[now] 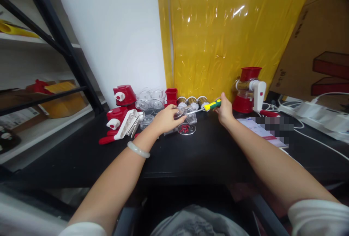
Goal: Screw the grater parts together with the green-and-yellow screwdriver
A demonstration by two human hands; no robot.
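Observation:
My left hand [166, 119] is closed around a clear plastic part [188, 115] held just above the black table [191, 152]. My right hand [225, 110] grips a screwdriver with a yellow and green handle [213, 105]. Its metal shaft points left into the clear part. Under the part sits a clear round base [187, 128] with small red pieces inside. A pale bangle [138, 150] is on my left wrist.
Red and white appliance parts [122, 118] and clear cups [149, 101] lie at the back left. Three metal drums [192, 101] stand by the yellow sheet [231, 28]. An assembled red grinder [249, 88], a leaflet [259, 130], white cables and a power strip [316, 114] are at right. Shelving [40, 94] stands at left.

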